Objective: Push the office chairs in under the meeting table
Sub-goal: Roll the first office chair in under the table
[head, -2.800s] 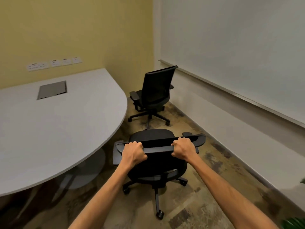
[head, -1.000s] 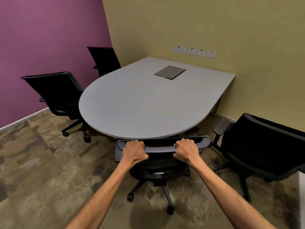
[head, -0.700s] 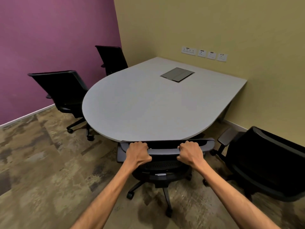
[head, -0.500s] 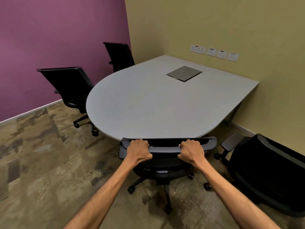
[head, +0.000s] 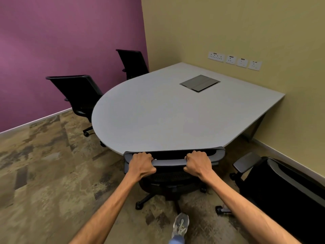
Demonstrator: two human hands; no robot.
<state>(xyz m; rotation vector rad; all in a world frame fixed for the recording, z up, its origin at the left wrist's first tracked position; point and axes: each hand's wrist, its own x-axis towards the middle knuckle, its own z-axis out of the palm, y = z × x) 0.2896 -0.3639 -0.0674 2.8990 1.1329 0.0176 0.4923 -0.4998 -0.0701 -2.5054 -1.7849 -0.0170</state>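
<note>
Fingers curled tight over the top rail of a black office chair (head: pixel 173 175), a person's left hand (head: pixel 141 165) and right hand (head: pixel 198 164) grip the backrest near its two ends, knuckles up and bare forearms stretched forward from the bottom of the head view. The chair's backrest sits right at the rounded edge of the grey meeting table (head: pixel 158 117), its seat hidden beneath the tabletop and only the wheeled base showing on the mottled brown carpet (head: pixel 44 182). A grey sneaker (head: pixel 180 225) is planted just behind the base. At lower right, a second black chair (head: pixel 288 192) stands clear of the table, its armrest pointing toward the gripped chair. Across the table, two more black chairs stand along the purple wall (head: pixel 61 41): the nearer one (head: pixel 79 95) close to the table's curve, the farther one (head: pixel 133 63) by the corner. A dark cable hatch (head: pixel 200 83) is set flush in the tabletop, and a row of white sockets (head: pixel 234 60) lines the yellow wall (head: pixel 228 23) above it.
</note>
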